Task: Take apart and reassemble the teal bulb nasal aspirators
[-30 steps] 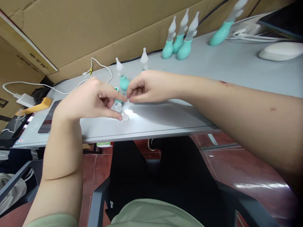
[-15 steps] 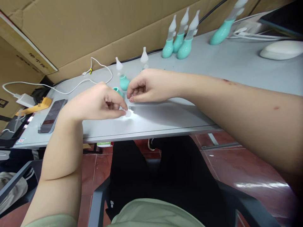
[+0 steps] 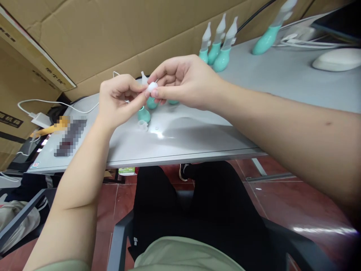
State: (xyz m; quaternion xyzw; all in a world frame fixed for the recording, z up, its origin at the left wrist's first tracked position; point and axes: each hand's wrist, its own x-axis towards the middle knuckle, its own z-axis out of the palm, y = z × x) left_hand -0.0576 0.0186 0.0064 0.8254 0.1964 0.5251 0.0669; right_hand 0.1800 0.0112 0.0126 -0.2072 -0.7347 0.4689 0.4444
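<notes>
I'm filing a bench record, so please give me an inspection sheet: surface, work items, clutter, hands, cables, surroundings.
Surface: grey tabletop, light reflecting near the front edge.
Work items: small white part held up; teal bulb and translucent piece below it; three white-tipped bulbs farther back, to the right.
Clutter: pixelated dark flat object, yellow object, white rounded object.
Hands: left hand and right hand both pinch the small white part.
Cables: white cable at left; black cable at back.
Surroundings: cardboard behind, red-tiled floor, chair.
</notes>
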